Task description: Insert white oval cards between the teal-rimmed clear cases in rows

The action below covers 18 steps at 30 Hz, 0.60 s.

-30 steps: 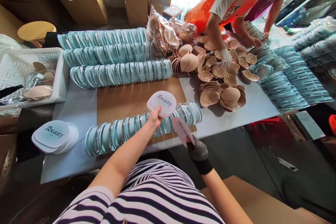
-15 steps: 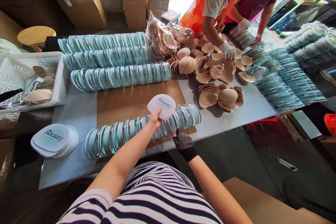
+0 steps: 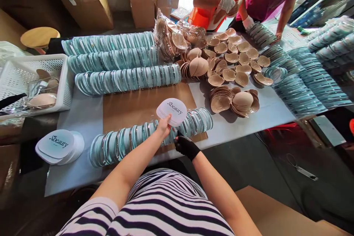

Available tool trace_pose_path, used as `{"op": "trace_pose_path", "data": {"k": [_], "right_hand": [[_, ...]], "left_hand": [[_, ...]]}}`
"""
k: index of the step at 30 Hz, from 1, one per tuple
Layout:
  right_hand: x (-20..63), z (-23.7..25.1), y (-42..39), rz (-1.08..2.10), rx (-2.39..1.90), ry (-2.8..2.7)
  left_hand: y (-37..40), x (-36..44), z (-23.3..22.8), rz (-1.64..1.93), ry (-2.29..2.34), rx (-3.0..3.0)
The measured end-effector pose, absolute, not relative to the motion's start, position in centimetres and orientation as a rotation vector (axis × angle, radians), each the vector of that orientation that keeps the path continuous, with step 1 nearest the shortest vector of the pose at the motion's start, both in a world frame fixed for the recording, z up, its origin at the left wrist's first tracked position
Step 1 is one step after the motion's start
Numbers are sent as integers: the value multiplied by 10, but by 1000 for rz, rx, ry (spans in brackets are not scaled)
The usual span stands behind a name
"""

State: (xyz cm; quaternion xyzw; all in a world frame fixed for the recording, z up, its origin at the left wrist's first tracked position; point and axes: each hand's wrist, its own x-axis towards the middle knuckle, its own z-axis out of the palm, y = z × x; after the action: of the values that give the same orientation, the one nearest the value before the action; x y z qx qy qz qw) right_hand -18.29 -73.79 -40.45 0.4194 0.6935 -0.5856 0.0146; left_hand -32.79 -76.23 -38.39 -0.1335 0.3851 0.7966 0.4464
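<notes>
My left hand (image 3: pixel 164 126) pinches a small fanned stack of white rounded cards (image 3: pixel 173 110) printed "Sbeauty", the thumb on top. The stack is above a row of clear, shiny round packages (image 3: pixel 121 143) standing on edge. At the near side of that row is my right hand (image 3: pixel 187 146), in a black fingerless glove. Its fingers are curled against the packages just below the cards; whatever they hold is hidden. More of the white cards (image 3: pixel 58 145) lie piled at the table's left end.
Beyond a cardboard sheet (image 3: pixel 129 107) lie more package rows (image 3: pixel 127 79). Beige moulded cups (image 3: pixel 243 62) cover the table's right part. A white basket (image 3: pixel 65 92) stands left. Across the table are two people, one in an orange vest (image 3: pixel 199 16).
The card at my right hand has gone from sight, and that hand has turned and shifted slightly left. The vested person's gloved hand has lifted off the cups and drawn back.
</notes>
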Motion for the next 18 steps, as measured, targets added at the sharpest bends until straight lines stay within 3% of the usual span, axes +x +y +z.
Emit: {"op": "trace_pose_path", "data": {"k": [4, 9, 15, 18], "right_hand": [[-181, -389, -721, -1612, 1260, 2223], [-189, -361, -682, -1102, 1537, 3007], [-216, -350, -704, -445, 1004, 3374], [-221, -349, -720, -354, 1116, 3450]], "left_hand": [[-759, -324, -382, 2005, 960, -320], [-772, -318, -379, 2026, 969, -310], [-810, -309, -375, 2041, 1056, -226], [-821, -312, -368, 2055, 1068, -186]]}}
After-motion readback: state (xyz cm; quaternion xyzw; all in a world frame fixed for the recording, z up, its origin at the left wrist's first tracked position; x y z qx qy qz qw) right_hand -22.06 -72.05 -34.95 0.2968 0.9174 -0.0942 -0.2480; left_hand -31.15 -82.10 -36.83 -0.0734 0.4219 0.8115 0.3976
